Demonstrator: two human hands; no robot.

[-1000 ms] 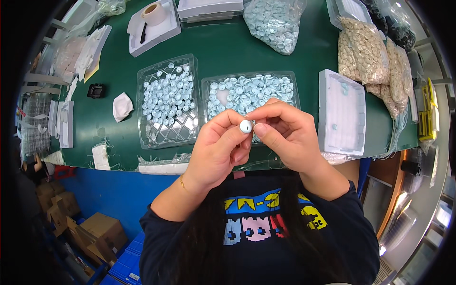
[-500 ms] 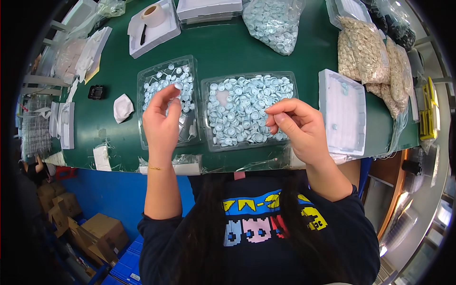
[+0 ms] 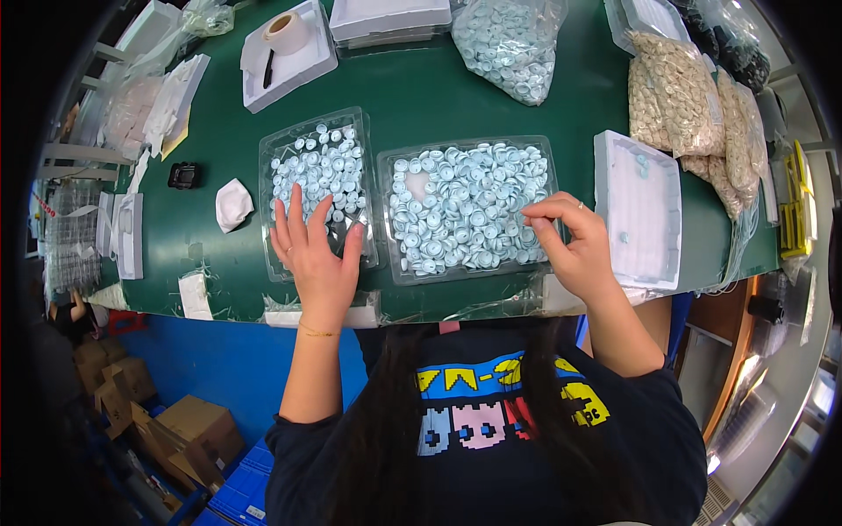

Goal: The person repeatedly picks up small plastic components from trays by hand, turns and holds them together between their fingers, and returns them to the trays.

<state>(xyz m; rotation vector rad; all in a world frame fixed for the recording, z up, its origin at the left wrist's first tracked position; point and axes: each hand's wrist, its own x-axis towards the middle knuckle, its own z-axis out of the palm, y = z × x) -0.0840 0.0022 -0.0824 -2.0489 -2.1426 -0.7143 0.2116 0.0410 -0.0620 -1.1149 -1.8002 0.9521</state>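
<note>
My left hand (image 3: 323, 263) is open, fingers spread, over the near part of a clear plastic tray (image 3: 366, 145). Small light blue round caps (image 3: 331, 167) lie loose in this tray, several with thin white stems. To its right a second clear tray (image 3: 381, 206) holds a dense heap of similar light blue caps (image 3: 469, 197), with a bare patch at its upper left. At that tray's right edge my right hand (image 3: 581, 250) is closed, thumb and forefinger pinched together. Whatever sits between those fingertips, if anything, is too small to make out.
A white foam tray (image 3: 638, 237) with a few caps stands at the right, near bags of beige pieces (image 3: 671, 96). Behind is a bag of blue caps (image 3: 509, 48). A tape roll (image 3: 286, 32) lies far left; a white crumpled piece (image 3: 233, 206) sits left of the trays.
My left hand has gone from a pinch with a light blue cap at the fingertips to spread fingers without it, lower over the tray. My right hand has shifted slightly right, still pinched.
</note>
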